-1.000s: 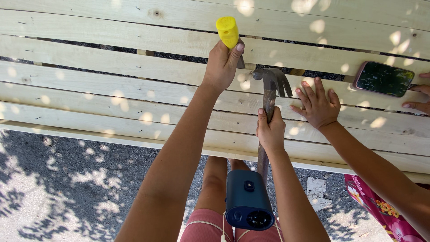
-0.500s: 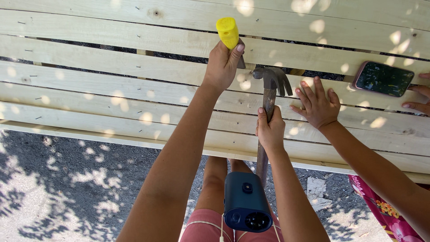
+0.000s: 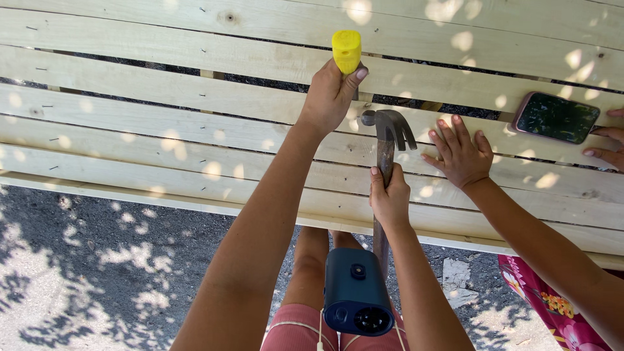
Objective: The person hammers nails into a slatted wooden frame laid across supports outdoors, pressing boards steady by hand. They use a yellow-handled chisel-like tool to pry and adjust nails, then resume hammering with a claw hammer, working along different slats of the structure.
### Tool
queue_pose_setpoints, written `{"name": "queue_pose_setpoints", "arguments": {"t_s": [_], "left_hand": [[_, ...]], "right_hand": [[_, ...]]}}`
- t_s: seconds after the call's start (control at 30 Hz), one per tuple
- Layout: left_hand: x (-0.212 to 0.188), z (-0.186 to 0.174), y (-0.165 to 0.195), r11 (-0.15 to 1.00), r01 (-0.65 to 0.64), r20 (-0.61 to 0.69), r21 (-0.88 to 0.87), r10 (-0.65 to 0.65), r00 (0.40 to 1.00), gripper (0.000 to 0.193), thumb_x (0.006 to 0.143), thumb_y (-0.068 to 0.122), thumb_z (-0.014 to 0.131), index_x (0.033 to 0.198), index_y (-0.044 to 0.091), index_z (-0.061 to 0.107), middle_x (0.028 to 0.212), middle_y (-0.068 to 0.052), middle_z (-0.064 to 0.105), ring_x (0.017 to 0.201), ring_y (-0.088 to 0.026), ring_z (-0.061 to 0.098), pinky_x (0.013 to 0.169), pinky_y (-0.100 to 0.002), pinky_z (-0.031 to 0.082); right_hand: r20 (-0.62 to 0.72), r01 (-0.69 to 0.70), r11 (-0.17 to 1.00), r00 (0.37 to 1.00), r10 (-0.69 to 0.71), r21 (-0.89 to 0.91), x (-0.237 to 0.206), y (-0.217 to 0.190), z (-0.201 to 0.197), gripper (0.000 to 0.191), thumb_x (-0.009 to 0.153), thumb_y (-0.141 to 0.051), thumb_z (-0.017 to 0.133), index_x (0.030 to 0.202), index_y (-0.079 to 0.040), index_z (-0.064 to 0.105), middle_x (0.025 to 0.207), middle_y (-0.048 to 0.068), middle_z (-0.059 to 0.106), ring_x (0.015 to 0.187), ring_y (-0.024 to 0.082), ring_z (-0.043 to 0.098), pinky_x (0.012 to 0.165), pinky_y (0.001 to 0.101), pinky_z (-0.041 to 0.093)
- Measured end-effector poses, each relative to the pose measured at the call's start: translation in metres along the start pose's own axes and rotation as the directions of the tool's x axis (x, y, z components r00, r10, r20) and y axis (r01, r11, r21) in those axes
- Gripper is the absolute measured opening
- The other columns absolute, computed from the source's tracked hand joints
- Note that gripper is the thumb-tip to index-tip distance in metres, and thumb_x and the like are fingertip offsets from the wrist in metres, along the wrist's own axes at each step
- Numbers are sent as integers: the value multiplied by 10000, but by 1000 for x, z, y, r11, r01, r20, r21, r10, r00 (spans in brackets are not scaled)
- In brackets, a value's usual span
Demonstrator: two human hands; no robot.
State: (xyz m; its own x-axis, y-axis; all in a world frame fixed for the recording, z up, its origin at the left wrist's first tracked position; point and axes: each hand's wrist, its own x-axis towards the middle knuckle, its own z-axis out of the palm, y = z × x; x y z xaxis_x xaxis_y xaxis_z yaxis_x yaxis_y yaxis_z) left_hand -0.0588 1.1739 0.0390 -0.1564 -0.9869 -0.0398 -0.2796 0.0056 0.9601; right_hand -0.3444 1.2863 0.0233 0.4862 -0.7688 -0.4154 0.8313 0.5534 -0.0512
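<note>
The hammer [image 3: 389, 130] is resting head-down on the slatted wooden surface [image 3: 162, 104], the right hand [image 3: 389, 198] gripping its handle. The left hand [image 3: 330, 97] is clutching a yellow-handled tool [image 3: 346, 51]. Another person's hand [image 3: 461, 153] is lying flat just beside.

Both arms are bare all the way up, no sleeves, no watch, no gloves. The left hand [image 3: 330, 99] has fairly long nails with a pale, light-coloured finish, easiest to spot on the thumb. Same deal on the right hand [image 3: 389, 198], a pale nail shows at the top finger. Hanging at the chest is a dark blue box-shaped device [image 3: 356, 291] with rounded corners, a small round button near its top and a bigger round lens-like opening at the bottom. Just left of that device a thin white cord runs down. Under the device are salmon-pink shorts [image 3: 300, 328], and bare legs run up past it.
</note>
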Motion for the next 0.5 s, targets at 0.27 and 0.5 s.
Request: {"name": "queue_pose_setpoints", "arguments": {"t_s": [0.27, 0.5], "left_hand": [[6, 0, 1, 994, 108, 28, -4, -108, 994, 341, 1073, 371, 553, 1046, 35, 599, 851, -102, 645, 764, -259, 622, 734, -383, 530], [8, 0, 2, 1000, 4, -7, 10, -4, 1000, 350, 1084, 378, 552, 1046, 33, 597, 859, -88, 656, 777, -222, 625, 739, -372, 533]], "right_hand": [[159, -109, 965, 985, 72, 238, -17, -61, -102, 747, 1047, -702, 176, 1666, -285, 200, 1758, 23, 143, 1624, 218, 92, 1272, 629, -64], [161, -106, 971, 984, 72, 212, -12, -59, -86, 799, 1027, -757, 161, 1672, -287, 196, 1753, 5, 158, 1626, 196, 90, 1280, 620, -72]]}}
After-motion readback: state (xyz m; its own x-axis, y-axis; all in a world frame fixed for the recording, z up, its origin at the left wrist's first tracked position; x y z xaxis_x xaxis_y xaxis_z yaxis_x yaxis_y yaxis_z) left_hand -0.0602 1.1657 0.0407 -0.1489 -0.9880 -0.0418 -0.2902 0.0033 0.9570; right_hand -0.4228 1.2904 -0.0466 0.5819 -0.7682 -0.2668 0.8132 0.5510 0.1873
